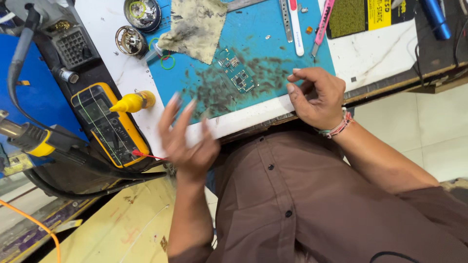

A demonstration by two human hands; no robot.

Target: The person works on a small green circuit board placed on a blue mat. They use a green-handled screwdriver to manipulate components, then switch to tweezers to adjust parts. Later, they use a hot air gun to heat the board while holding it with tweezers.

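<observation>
My left hand (pixel 187 139) hovers at the near edge of the white bench, fingers spread and blurred, holding nothing. My right hand (pixel 317 97) rests at the bench edge with fingers loosely curled, thumb and fingertips close together; whether it pinches something small is unclear. A small green circuit board (pixel 236 74) lies on the stained blue work mat (pixel 273 46), between and beyond the two hands. A yellow multimeter (pixel 109 125) lies left of my left hand, with a yellow dropper bottle (pixel 131 102) beside it.
A dirty cloth (pixel 195 27) lies at the mat's far side near two round metal parts (pixel 141 13). Tweezers (pixel 286 22), a white tool (pixel 295 27) and a pink cutter (pixel 321 24) lie far right. A hot-air handle (pixel 29 139) with black cables sits left.
</observation>
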